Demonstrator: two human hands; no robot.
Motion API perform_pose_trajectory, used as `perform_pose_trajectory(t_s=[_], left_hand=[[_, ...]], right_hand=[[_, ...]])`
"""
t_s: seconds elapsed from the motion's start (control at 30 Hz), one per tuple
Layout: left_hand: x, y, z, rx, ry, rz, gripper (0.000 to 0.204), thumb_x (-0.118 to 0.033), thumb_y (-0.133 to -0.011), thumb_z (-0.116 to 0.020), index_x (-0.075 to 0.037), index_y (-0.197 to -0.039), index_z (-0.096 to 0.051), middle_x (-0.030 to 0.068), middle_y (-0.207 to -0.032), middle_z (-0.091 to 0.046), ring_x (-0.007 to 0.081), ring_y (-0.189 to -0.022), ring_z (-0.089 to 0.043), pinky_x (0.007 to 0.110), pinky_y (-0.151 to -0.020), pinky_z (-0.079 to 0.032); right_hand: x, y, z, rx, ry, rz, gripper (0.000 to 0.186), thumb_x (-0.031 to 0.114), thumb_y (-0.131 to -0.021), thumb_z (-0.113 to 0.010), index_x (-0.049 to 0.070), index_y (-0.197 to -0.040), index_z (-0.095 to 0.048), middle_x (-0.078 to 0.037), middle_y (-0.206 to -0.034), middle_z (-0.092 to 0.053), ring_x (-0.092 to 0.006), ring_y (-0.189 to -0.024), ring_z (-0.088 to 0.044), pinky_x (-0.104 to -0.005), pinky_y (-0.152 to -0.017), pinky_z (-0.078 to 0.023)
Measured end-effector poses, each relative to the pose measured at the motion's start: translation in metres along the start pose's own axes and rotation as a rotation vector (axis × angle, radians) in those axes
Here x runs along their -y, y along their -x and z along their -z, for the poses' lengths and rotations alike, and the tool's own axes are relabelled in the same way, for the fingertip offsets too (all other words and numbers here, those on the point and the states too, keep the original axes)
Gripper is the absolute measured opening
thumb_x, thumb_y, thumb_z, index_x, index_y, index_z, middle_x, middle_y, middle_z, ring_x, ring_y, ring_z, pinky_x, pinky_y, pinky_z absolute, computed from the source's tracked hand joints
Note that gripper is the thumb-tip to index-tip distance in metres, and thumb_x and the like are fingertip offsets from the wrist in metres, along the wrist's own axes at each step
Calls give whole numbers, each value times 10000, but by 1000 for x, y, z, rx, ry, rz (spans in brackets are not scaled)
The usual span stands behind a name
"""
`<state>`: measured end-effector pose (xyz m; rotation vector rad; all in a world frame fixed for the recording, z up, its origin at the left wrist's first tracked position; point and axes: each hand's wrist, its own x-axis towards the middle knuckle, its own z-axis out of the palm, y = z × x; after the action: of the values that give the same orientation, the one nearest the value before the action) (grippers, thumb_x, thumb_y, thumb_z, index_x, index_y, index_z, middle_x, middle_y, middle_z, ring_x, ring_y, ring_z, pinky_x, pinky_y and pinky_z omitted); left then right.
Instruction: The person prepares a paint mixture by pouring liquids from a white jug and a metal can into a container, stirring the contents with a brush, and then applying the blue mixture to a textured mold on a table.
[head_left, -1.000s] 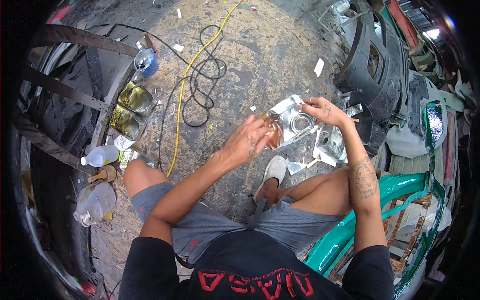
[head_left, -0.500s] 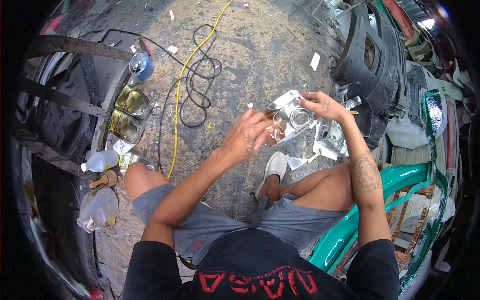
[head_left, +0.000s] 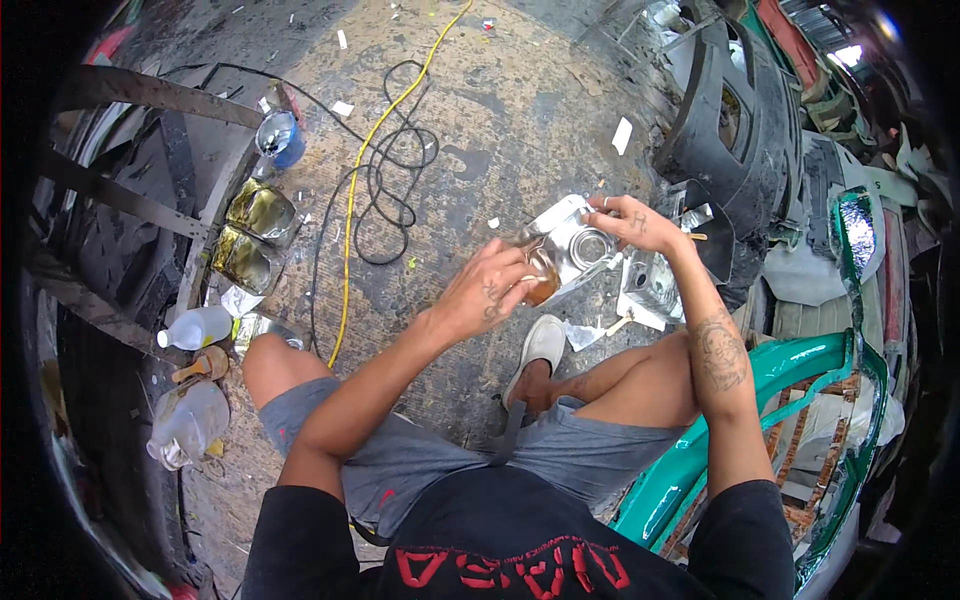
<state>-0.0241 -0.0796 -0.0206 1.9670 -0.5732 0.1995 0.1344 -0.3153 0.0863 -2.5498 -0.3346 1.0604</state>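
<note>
A shiny silver boxy thing [head_left: 575, 238] with a round ring on its face is between the two hands, above the stained floor [head_left: 490, 120]; the right hand [head_left: 642, 223] pinches its top edge; the left hand [head_left: 489, 283] curls at its other side, but I cannot tell if it grips; a second silver metal box [head_left: 652, 282] is just beside it; a long yellow cord [head_left: 350, 210] lies far left; the left hand hides one corner, which looks brown.

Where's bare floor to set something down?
Mostly bare: between black cable and dark bumper; also between yellow cord and left forearm. Crowded: left of the left knee, around plastic bottles; right of the metal container, around another container.
</note>
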Motion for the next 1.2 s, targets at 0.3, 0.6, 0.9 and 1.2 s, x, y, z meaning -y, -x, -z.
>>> perform_pose_trajectory(t_s=[0.3, 0.6, 0.9, 1.2], left_hand=[[4, -3, 1, -51, -65, -37, 224, -25, -869, -652, -55, -1086, -699, 125, -965, -630, 313, -871, -527, 421, -834, -427], [3, -2, -1, -30, -98, 2, 170, -33, -884, -627, -38, -1035, -705, 135, -950, -638, 337, -883, -548, 425, -828, -441], [-4, -4, -9, -92, -98, -50, 171, -79, -883, -653, -48, -1039, -714, 119, -956, -647, 325, -888, -548, 421, -836, -450], [-6, 1, 0, -8, -136, 56, 170, -92, -911, -637, -52, -1064, -698, 135, -931, -622, 356, -923, -574, 465, -897, -454]], right_hand=[[-12, -4, -5, -15, -9, 124, 580, 466, -934, -598, -2, -1276, -614, -151, -955, -720, -219, -828, -660, -379, -745, -546], [-22, -14, -7, -8, 32, 232, 576, 516, -877, -612, 24, -1168, -689, -180, -923, -726, -263, -836, -685, -414, -738, -530], [-35, -10, -8, 6, 105, 232, 671, 495, -944, -569, -31, -1359, -542, -224, -1102, -700, -273, -958, -675, -378, -864, -522], [-6, -5, -7, 43, 52, 122, 749, 549, -907, -584, -50, -1354, -545, -271, -1267, -628, -349, -1181, -615, -393, -1015, -471]])
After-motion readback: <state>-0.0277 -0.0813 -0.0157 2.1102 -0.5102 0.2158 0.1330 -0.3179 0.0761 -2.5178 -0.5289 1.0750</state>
